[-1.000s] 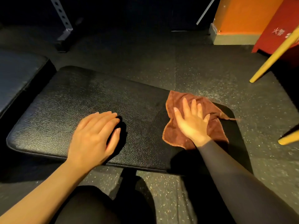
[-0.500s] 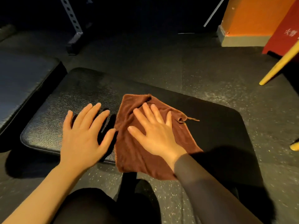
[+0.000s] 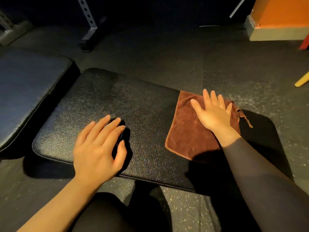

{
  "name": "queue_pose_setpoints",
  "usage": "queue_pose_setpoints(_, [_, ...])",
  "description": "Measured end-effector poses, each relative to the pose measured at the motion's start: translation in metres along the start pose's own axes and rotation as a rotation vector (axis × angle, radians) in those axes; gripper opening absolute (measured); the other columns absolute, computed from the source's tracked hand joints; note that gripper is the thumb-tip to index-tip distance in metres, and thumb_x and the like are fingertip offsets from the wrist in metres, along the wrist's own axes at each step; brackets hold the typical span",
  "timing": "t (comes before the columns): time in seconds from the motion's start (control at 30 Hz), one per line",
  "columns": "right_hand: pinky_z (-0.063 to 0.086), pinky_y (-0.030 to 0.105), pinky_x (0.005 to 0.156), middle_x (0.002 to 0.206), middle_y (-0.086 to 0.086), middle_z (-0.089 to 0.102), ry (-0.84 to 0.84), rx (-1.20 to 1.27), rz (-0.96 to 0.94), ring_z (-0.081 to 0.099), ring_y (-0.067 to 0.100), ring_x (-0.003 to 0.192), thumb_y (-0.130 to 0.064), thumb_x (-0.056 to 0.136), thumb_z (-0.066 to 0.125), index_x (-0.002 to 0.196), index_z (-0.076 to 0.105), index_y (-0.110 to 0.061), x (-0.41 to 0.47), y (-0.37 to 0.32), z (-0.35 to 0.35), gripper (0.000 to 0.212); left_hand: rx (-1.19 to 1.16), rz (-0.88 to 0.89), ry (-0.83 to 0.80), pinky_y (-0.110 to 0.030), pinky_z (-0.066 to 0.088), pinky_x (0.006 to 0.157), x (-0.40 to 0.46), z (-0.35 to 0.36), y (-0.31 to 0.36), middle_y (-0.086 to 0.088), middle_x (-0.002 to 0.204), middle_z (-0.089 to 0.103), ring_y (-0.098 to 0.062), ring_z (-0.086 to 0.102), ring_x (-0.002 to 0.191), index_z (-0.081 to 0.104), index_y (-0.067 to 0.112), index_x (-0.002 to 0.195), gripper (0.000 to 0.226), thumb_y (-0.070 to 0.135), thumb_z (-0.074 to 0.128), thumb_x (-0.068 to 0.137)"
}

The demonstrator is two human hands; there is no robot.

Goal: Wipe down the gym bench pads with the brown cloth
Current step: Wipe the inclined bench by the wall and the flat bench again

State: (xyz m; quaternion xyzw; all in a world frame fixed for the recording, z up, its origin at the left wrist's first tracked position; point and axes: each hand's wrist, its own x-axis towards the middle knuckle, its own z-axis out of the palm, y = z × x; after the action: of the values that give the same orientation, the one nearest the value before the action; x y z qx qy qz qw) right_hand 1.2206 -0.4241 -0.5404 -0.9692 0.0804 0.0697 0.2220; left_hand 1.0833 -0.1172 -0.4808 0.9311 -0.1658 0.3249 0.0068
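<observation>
Two flat hands: right hand (image 3: 213, 117) presses a crumpled brown cloth (image 3: 187, 131) onto the textured black bench pad (image 3: 147, 114); left hand (image 3: 98, 148) rests open, holding nothing.

Second pad (image 3: 25, 91) at left: cut off by frame edge, full extent unknown. Perforated metal upright (image 3: 87, 17): top out of frame, foot lost in shadow. Orange block (image 3: 280, 12), red object (image 3: 305, 43) and yellow bar (image 3: 302, 80): each cropped at right edge, identity unclear. Part of brown cloth (image 3: 189, 131) hidden under right hand (image 3: 212, 114); near corner swallowed by forearm shadow. Bench frame beneath black pad (image 3: 142, 114): not visible. Background beyond floor too dark to read.
</observation>
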Motion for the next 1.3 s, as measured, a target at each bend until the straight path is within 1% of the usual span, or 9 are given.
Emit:
queue_pose_setpoints(0.23, [-0.009,0.059,0.119,0.166,0.001,-0.011,-0.032,-0.029,-0.066,-0.014,0.027,0.152,-0.067,0.097,0.014,0.158,-0.002,-0.035,-0.061,-0.037,0.013,0.070,-0.008,-0.032,0.014,-0.045,0.039,0.106,0.000,0.000,0.001,-0.005,0.127,0.068,-0.027,0.060,0.125,0.074,0.010,0.110,0.034,0.029,0.050,0.094])
queue_pose_setpoints(0.37, [-0.009,0.062,0.116,0.166,0.001,-0.011,-0.045,-0.032,-0.188,-0.016,0.029,0.151,-0.068,0.095,0.015,0.157,-0.001,-0.037,-0.109,-0.062,0.021,0.071,-0.049,-0.049,0.039,-0.043,0.038,0.103,0.001,-0.002,0.003,-0.005,0.123,0.069,-0.024,0.062,0.121,0.074,0.010,0.107,0.032,0.029,0.052,0.094])
queue_pose_setpoints(0.53, [-0.016,0.066,0.112,0.166,-0.003,-0.014,-0.101,-0.047,-0.435,-0.022,0.028,0.150,-0.073,0.080,-0.007,0.156,-0.002,-0.041,-0.159,-0.109,0.032,0.083,-0.267,-0.183,0.164,-0.038,0.041,0.094,-0.004,-0.022,-0.009,-0.014,0.121,0.067,-0.027,0.061,0.111,0.073,0.003,0.101,0.027,0.021,0.054,0.093])
queue_pose_setpoints(0.63, [-0.018,0.071,0.109,0.166,-0.003,-0.010,-0.126,-0.060,-0.578,-0.019,0.029,0.151,-0.069,0.084,-0.004,0.156,0.000,-0.043,-0.163,-0.146,0.036,0.077,-0.202,-0.296,0.237,-0.047,0.046,0.093,-0.010,-0.035,-0.026,-0.019,0.122,0.065,-0.033,0.061,0.110,0.073,0.002,0.100,0.028,0.020,0.054,0.092])
queue_pose_setpoints(0.73, [-0.017,0.070,0.110,0.167,-0.004,0.003,-0.132,-0.043,-0.642,-0.009,0.028,0.152,-0.067,0.096,0.013,0.154,0.001,-0.047,-0.141,-0.177,0.036,0.062,-0.132,-0.348,0.183,-0.056,0.042,0.101,-0.004,-0.032,-0.043,-0.017,0.125,0.064,-0.035,0.060,0.115,0.073,0.003,0.104,0.031,0.024,0.053,0.094])
queue_pose_setpoints(0.8, [-0.015,0.068,0.112,0.166,-0.005,0.007,-0.109,-0.022,-0.588,-0.007,0.026,0.153,-0.065,0.099,0.019,0.155,0.003,-0.047,-0.117,-0.187,0.034,0.061,-0.108,-0.354,0.156,-0.056,0.040,0.103,-0.001,-0.024,-0.047,-0.015,0.124,0.065,-0.035,0.059,0.117,0.072,0.004,0.104,0.031,0.026,0.054,0.094])
queue_pose_setpoints(0.97, [-0.012,0.066,0.115,0.166,-0.006,0.006,-0.063,-0.039,-0.374,-0.004,0.025,0.153,-0.069,0.097,0.012,0.156,0.003,-0.043,-0.055,-0.172,0.026,0.065,-0.047,-0.325,0.175,-0.051,0.046,0.096,-0.005,-0.015,-0.051,-0.009,0.114,0.071,-0.029,0.064,0.114,0.075,0.006,0.095,0.026,0.024,0.056,0.091])
queue_pose_setpoints(1.13, [-0.009,0.061,0.118,0.167,-0.007,-0.005,-0.062,-0.044,-0.172,-0.009,0.018,0.153,-0.066,0.099,0.010,0.157,0.003,-0.038,-0.022,-0.101,0.009,0.065,-0.023,-0.296,0.167,-0.055,0.049,0.089,-0.006,-0.013,-0.052,-0.007,0.112,0.073,-0.029,0.067,0.111,0.076,0.008,0.092,0.026,0.021,0.055,0.091])
queue_pose_setpoints(1.3, [-0.010,0.058,0.119,0.166,-0.006,-0.008,-0.053,-0.047,-0.074,-0.012,0.017,0.152,-0.063,0.099,0.008,0.157,-0.002,-0.039,-0.045,-0.043,0.006,0.063,-0.020,-0.302,0.162,-0.050,0.050,0.089,-0.007,-0.010,-0.052,-0.006,0.112,0.073,-0.029,0.068,0.109,0.076,0.009,0.093,0.028,0.025,0.053,0.093])
